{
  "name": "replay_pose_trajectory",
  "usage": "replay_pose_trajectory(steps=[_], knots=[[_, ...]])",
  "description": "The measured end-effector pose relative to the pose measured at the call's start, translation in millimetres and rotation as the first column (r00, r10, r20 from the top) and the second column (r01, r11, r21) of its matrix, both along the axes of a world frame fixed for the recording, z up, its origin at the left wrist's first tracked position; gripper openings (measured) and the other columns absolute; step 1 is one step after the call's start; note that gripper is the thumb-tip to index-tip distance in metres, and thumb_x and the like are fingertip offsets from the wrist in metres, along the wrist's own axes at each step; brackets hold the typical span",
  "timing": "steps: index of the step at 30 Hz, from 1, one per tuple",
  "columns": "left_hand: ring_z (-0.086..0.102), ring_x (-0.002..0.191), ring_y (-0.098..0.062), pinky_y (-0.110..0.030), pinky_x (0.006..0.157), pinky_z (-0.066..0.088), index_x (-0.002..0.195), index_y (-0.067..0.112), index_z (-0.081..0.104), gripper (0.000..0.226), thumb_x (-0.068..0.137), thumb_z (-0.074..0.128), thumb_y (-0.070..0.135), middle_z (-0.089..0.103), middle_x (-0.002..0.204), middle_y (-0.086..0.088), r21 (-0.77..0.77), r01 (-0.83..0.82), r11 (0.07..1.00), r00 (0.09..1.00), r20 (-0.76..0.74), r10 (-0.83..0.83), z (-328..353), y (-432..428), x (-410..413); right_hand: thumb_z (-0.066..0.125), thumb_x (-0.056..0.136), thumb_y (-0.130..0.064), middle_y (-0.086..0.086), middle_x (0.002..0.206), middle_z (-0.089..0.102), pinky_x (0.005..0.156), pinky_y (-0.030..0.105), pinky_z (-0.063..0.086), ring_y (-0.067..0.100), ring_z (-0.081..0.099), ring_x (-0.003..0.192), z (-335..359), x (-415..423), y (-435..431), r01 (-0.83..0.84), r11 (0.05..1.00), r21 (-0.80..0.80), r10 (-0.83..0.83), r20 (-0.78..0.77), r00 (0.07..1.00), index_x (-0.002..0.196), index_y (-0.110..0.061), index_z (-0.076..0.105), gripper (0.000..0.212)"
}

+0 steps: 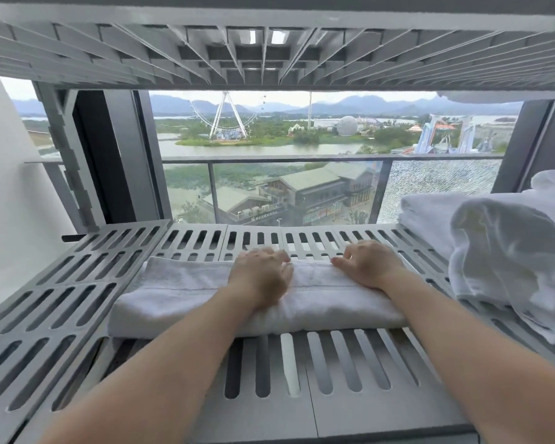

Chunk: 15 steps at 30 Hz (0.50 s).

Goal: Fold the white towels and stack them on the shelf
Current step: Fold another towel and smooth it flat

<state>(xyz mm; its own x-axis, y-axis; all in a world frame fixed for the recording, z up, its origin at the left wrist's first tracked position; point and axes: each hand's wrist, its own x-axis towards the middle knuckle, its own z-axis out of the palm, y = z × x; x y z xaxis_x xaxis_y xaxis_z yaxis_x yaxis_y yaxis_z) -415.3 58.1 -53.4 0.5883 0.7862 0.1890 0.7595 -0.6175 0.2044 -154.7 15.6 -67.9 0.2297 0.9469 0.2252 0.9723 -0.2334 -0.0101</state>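
Note:
A folded white towel (180,293) lies flat across the middle of the grey slatted shelf (61,302). My left hand (260,277) rests palm down on top of the towel, fingers slightly apart. My right hand (366,262) presses on the towel's far right part, fingers curled at its back edge. On the right side of the shelf sits a loose, crumpled white towel (507,261), and behind it a folded white towel (426,209) lies flat.
Another slatted shelf (269,52) hangs close overhead. Behind the shelf is a large window (269,161) with a balcony rail. A white wall (7,187) stands at the left. Bare slats lie in front of and left of the towel.

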Motion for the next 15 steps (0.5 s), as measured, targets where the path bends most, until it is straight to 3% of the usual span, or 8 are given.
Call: replay_pose_trajectory(steps=[2, 5, 8, 10, 13, 15], knots=[[0.041, 0.139, -0.026, -0.05, 0.119, 0.023, 0.145, 0.031, 0.046, 0.052, 0.101, 0.031, 0.056, 0.047, 0.151, -0.004, -0.082, -0.034, 0.996, 0.996, -0.083, 0.027, -8.8, 1.4, 4.2, 0.035, 0.08, -0.08, 0.0, 0.108, 0.067, 0.086, 0.037, 0.047, 0.021, 0.059, 0.105, 0.8, 11.8, -5.1, 0.022, 1.0, -0.007, -0.022, -0.093, 0.995, 0.092, -0.028, 0.066, 0.062], [0.028, 0.148, -0.025, -0.05, 0.124, 0.011, 0.153, 0.037, 0.034, 0.058, 0.101, 0.027, 0.061, 0.036, 0.161, -0.002, -0.098, -0.071, 0.993, 0.991, -0.122, 0.059, -17.6, 5.9, 4.6, 0.033, 0.068, -0.088, -0.006, 0.082, 0.059, 0.073, 0.034, 0.044, 0.02, 0.059, 0.088, 4.0, 22.6, -10.1, 0.062, 0.998, -0.023, -0.065, -0.19, 0.98, 0.074, -0.023, 0.056, 0.069], [0.027, 0.149, -0.024, -0.05, 0.124, 0.01, 0.152, 0.039, 0.033, 0.056, 0.101, 0.026, 0.061, 0.035, 0.161, -0.001, -0.097, -0.088, 0.991, 0.99, -0.121, 0.076, -20.7, 8.3, 6.3, 0.052, 0.072, -0.084, -0.007, 0.072, 0.057, 0.064, 0.032, 0.039, 0.018, 0.057, 0.076, 5.7, 27.1, -10.4, 0.044, 0.999, -0.021, -0.048, -0.313, 0.948, 0.072, -0.023, 0.055, 0.061], [0.029, 0.148, -0.025, -0.05, 0.124, 0.012, 0.151, 0.04, 0.034, 0.055, 0.101, 0.026, 0.06, 0.036, 0.161, -0.002, -0.093, -0.105, 0.99, 0.988, -0.122, 0.093, -21.9, 9.4, 7.0, 0.07, 0.074, -0.07, -0.002, 0.074, 0.064, 0.06, 0.031, 0.042, 0.018, 0.06, 0.071, 10.5, 30.6, -9.7, 0.036, 0.999, 0.008, -0.028, -0.491, 0.871, 0.076, -0.016, 0.061, 0.055], [0.032, 0.146, -0.026, -0.048, 0.123, 0.016, 0.151, 0.04, 0.034, 0.055, 0.101, 0.025, 0.06, 0.039, 0.159, 0.0, -0.076, -0.121, 0.99, 0.985, -0.13, 0.111, -23.1, 11.2, 8.3, 0.081, 0.072, -0.054, 0.002, 0.081, 0.068, 0.06, 0.029, 0.047, 0.018, 0.063, 0.072, 18.0, 34.5, -9.7, 0.022, 0.999, 0.033, 0.008, -0.7, 0.714, 0.084, -0.012, 0.064, 0.047], [0.032, 0.147, -0.026, -0.048, 0.122, 0.016, 0.152, 0.04, 0.034, 0.056, 0.101, 0.025, 0.06, 0.038, 0.16, 0.0, -0.073, -0.128, 0.989, 0.985, -0.126, 0.119, -23.5, 11.3, 9.1, 0.083, 0.071, -0.049, 0.006, 0.099, 0.069, 0.075, 0.035, 0.057, 0.021, 0.067, 0.089, 17.4, 35.9, -10.8, 0.083, 0.994, 0.068, 0.0, -0.774, 0.633, 0.103, -0.011, 0.065, 0.053]])
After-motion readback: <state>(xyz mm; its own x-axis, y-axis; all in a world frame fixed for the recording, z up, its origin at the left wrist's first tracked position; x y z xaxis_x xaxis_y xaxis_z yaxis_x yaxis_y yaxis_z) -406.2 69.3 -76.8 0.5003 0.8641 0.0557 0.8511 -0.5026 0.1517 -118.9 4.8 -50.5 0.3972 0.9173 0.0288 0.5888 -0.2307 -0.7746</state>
